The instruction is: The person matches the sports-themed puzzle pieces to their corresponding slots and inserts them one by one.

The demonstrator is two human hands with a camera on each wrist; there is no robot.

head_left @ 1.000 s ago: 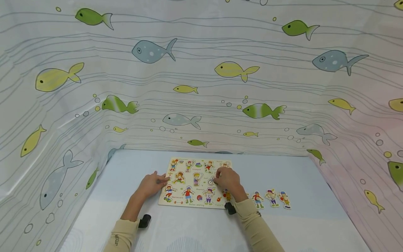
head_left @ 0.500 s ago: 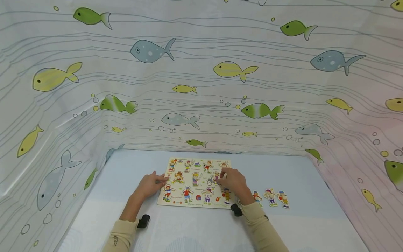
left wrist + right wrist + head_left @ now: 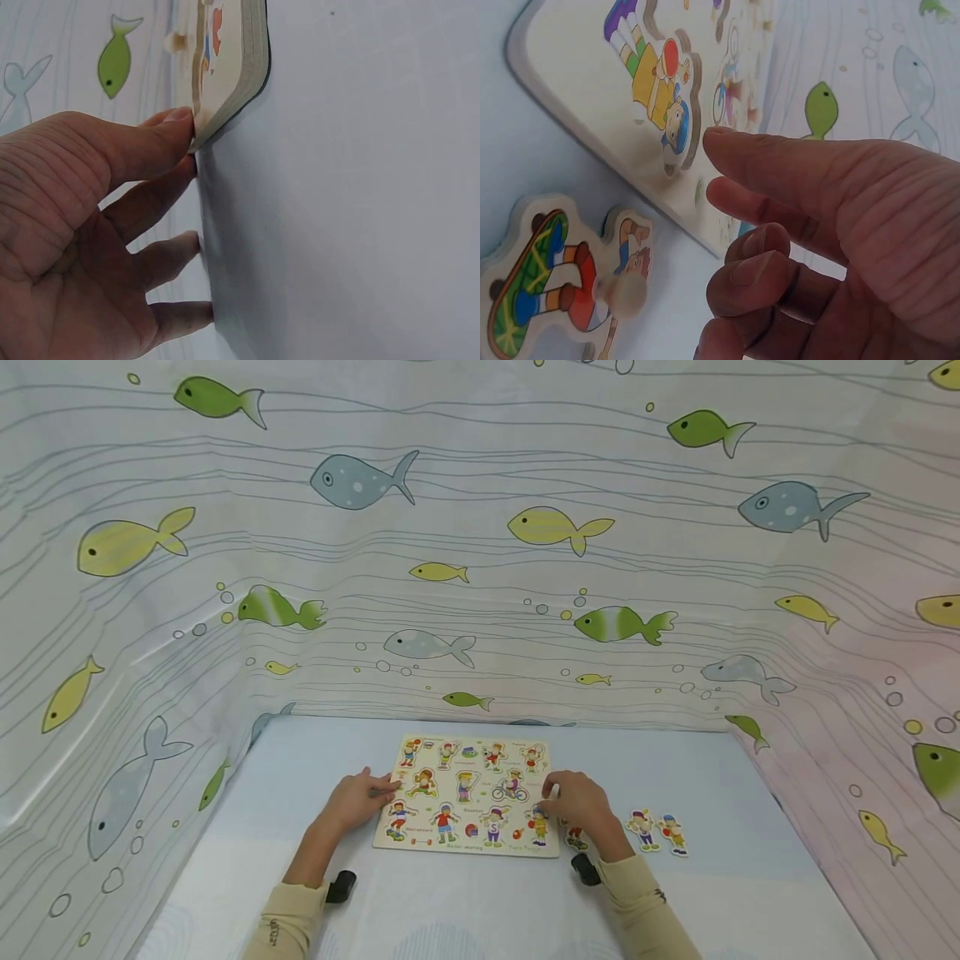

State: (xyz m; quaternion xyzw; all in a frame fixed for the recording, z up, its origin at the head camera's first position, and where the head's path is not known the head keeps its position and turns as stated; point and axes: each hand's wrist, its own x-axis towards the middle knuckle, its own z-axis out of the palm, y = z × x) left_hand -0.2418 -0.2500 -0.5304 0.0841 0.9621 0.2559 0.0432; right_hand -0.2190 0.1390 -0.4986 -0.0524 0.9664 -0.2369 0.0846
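Note:
My left hand [image 3: 360,800] holds the left edge of a pale wooden puzzle board [image 3: 444,785] with thumb and index finger; the other fingers are spread below, as the left wrist view shows. The board carries pictures of children at sports, among them a cyclist [image 3: 512,787]. At the board's right edge is my right hand [image 3: 581,802], fingers loosely bent, nothing between them. Below its fingertips in the right wrist view lies a loose skateboarder puzzle piece [image 3: 577,281] with a round knob, beside the board. A table-tennis figure [image 3: 664,90] lies in its recess near the thumb.
Two more loose figure pieces, one in a purple cap [image 3: 642,831] and one in a blue cap [image 3: 674,835], lie right of my right hand. Behind the light blue table [image 3: 315,752] rises a fish-patterned curtain [image 3: 480,610]. A black wrist camera [image 3: 585,868] sits at my right wrist.
My right hand has drawn back from the cyclist picture, moving right and toward me to the board's edge, uncovering the cyclist and tennis figures. My left hand has stayed at the board's left edge.

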